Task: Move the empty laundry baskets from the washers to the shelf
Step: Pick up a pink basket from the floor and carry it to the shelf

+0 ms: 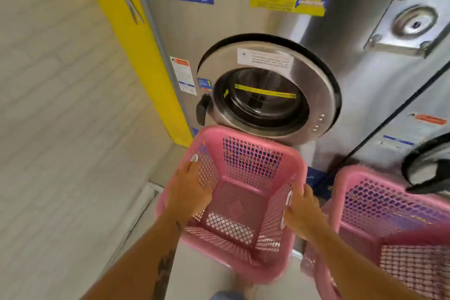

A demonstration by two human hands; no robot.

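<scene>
A pale tiled wall stands on the left beside a yellow panel, with light grey floor below, all evenly and brightly lit.

Two bare forearms, no sleeves anywhere along their visible length. No watch, bracelet or ring on either wrist or on any finger in view. Left forearm marked with a dark tattoo running lengthwise along the inner side, irregular in outline, details too blurred to read; a smaller dark mark closer to the wrist. Left hand bare, no glove. Right hand likewise bare, right forearm without markings on the side in view. At the bottom edge, between the arms, a strip of blue fabric, perhaps clothing, too blurred to tell more.
</scene>
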